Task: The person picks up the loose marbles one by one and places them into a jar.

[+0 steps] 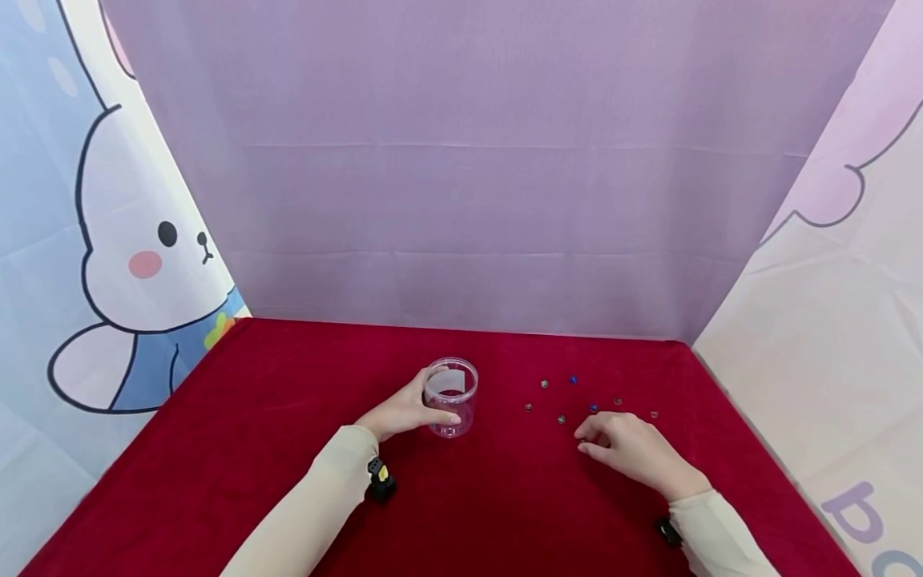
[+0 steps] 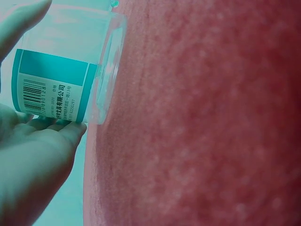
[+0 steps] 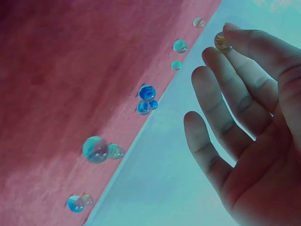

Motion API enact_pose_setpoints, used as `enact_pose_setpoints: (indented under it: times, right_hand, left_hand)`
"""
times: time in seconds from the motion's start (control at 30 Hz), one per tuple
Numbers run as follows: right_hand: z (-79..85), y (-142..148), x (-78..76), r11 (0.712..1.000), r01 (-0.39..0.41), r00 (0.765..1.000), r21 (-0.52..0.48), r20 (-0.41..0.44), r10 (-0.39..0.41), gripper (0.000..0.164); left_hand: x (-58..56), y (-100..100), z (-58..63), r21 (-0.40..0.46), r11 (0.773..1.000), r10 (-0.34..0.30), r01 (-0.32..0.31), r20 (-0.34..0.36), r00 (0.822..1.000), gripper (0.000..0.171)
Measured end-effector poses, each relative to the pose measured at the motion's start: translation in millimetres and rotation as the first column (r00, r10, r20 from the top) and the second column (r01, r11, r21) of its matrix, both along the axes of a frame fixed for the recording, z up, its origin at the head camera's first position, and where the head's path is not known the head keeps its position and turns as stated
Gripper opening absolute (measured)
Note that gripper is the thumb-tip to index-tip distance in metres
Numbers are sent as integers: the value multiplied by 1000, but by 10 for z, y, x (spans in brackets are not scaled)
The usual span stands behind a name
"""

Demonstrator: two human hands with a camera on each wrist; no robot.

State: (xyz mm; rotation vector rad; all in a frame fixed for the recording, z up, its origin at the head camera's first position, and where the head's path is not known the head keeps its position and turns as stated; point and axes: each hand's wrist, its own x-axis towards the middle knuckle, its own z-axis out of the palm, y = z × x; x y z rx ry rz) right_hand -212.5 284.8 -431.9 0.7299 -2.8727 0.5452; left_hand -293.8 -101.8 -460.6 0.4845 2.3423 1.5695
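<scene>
My left hand [image 1: 405, 413] grips the side of a clear plastic jar [image 1: 465, 413], which stands upright on red cloth with its round mouth uncovered. A barcode label [image 2: 51, 94] shows on the jar's wall in the left wrist view. To the right, my right hand [image 1: 634, 450] pinches an amber glass marble [image 3: 223, 42] between thumb and fingertip, the other fingers spread apart. Several loose marbles lie beyond that hand, among them a blue marble [image 1: 573, 379], another blue marble [image 1: 594, 407] and a clear marble [image 3: 95, 149].
Red cloth [image 1: 461, 505] covers the table. A purple curtain [image 1: 461, 176] hangs along the back edge. Printed cloth panels close off the left and right sides, the left one with a cartoon animal [image 1: 144, 224].
</scene>
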Motion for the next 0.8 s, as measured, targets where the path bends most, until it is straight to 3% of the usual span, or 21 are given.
enact_pose_setpoints:
  times: [0.33, 0.8]
  right_hand:
    - [26, -77, -65, 999, -48, 996, -19, -81, 46, 13]
    - [62, -219, -115, 996, -55, 997, -72, -61, 51, 15]
  left_hand:
    - [1, 8, -1, -4, 1000, 2, -2, 3, 1000, 100]
    - [-12, -13, -3, -6, 1000, 10, -10, 0, 1000, 99]
